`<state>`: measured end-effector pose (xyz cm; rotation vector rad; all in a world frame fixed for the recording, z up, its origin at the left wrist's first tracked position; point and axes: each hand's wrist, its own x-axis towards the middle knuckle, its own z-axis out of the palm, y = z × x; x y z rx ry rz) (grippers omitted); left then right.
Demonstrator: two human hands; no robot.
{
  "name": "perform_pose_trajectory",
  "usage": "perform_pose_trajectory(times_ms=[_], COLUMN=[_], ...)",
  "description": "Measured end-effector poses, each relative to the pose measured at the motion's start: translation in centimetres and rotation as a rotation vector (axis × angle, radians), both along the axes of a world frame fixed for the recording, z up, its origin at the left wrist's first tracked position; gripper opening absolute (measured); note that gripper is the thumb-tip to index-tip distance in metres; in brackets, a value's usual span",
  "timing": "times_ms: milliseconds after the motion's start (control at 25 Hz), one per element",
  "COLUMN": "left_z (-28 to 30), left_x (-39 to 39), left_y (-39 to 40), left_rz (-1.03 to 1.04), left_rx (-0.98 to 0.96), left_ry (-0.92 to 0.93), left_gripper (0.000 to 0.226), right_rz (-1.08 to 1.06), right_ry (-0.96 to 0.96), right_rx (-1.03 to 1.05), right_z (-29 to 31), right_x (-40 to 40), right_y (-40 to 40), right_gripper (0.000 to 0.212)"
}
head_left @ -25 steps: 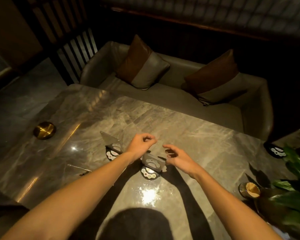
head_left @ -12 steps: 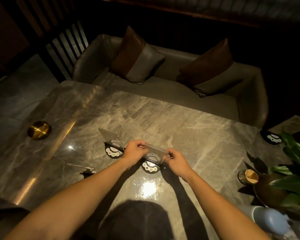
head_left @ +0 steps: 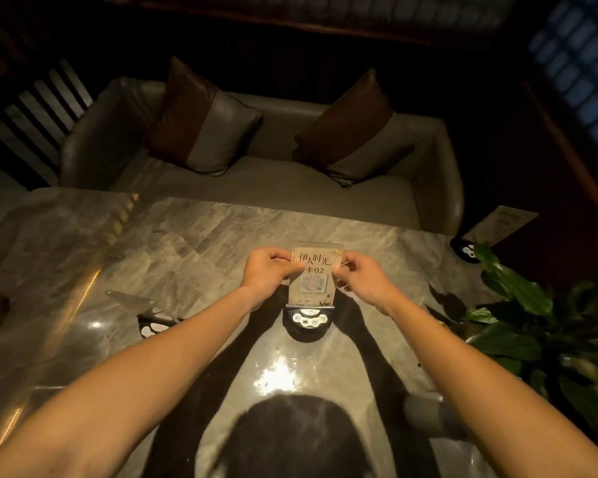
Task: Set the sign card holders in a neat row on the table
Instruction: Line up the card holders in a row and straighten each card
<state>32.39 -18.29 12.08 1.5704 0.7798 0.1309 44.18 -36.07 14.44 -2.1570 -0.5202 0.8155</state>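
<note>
Alignment step in hand: left hand [head_left: 268, 270] and right hand [head_left: 361, 277] each pinch a side edge of the upright middle card holder [head_left: 312, 282], its round base on the counter [head_left: 194, 243]. Grip clamped on the card, both sides. A second holder [head_left: 152, 319] stands to the left, a third [head_left: 472, 248] far right (well out of line). Next move, by judgement: square this one, then fetch the far one. Legible: "伊人时光", "卡02".
</note>
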Motion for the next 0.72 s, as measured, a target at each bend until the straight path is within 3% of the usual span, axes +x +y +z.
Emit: perform_pose_trajectory(times_ms=[160,280,480,720], left_z=[0.6,0.8,0.2,-2.4], left_x=[7.1,12.5,22.5,31.7], left_y=[-3.9,-7.1,-11.6,-14.8], left_rz=[-0.05,-0.05,-0.021,-0.056], left_rx=[0.013,0.011,0.044,0.029], left_ry=[-0.096,-0.129,-0.128,-0.102], left_gripper=[0.007,0.013,0.02,0.021], right_rz=[-0.023,-0.043,-0.109,-0.213], right_ry=[-0.085,-0.146,-0.193,-0.24], right_rx=[-0.009,-0.005,-0.028,-0.075], right_z=[1.6,1.5,0.4,-1.1], right_x=[6.7,11.7,20.2,28.8], right_y=[-4.0,-7.2,-11.8,-14.8], right_gripper=[0.015,0.021,0.014,0.022])
